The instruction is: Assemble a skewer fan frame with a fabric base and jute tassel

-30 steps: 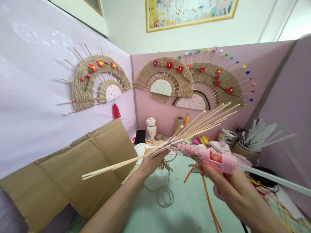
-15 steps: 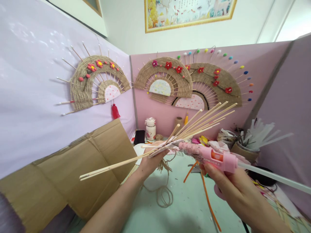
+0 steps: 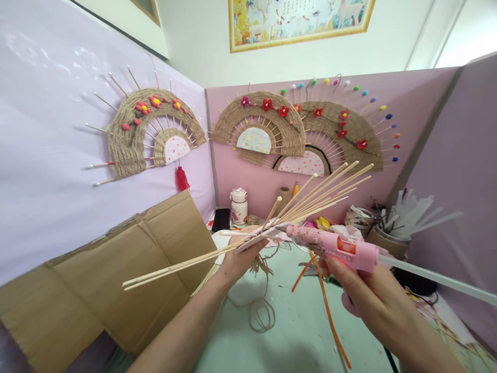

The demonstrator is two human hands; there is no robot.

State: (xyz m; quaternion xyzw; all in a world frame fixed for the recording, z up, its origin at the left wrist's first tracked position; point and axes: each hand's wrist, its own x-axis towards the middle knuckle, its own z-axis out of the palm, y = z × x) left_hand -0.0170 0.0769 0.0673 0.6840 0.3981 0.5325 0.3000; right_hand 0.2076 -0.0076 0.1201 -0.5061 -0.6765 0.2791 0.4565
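My left hand (image 3: 241, 259) is closed around the base of a fan frame, a flat pale piece with several thin wooden sticks (image 3: 324, 192) spreading from it to the upper right. Two more sticks (image 3: 174, 268) reach out to the lower left. My right hand (image 3: 367, 290) grips a pink hot glue gun (image 3: 334, 246), with a long clear glue stick (image 3: 438, 280) coming out of its rear. The gun's nozzle is at the base of the sticks; whether it touches, I cannot tell. Loose twine (image 3: 261, 313) trails below my left hand.
Folded cardboard (image 3: 128, 269) leans at left. Behind stand a white bottle (image 3: 239, 207), a phone (image 3: 221, 219) and a twine cone (image 3: 284, 198). At right, a container (image 3: 388, 242) holds glue sticks. Orange strips (image 3: 328, 311) lie on the green table (image 3: 295, 331). Woven fans (image 3: 264, 119) hang on the partitions.
The view has shifted slightly, moving everything a little to the left. My hands keep the same grips, with the glue gun's nozzle still at the base of the sticks.
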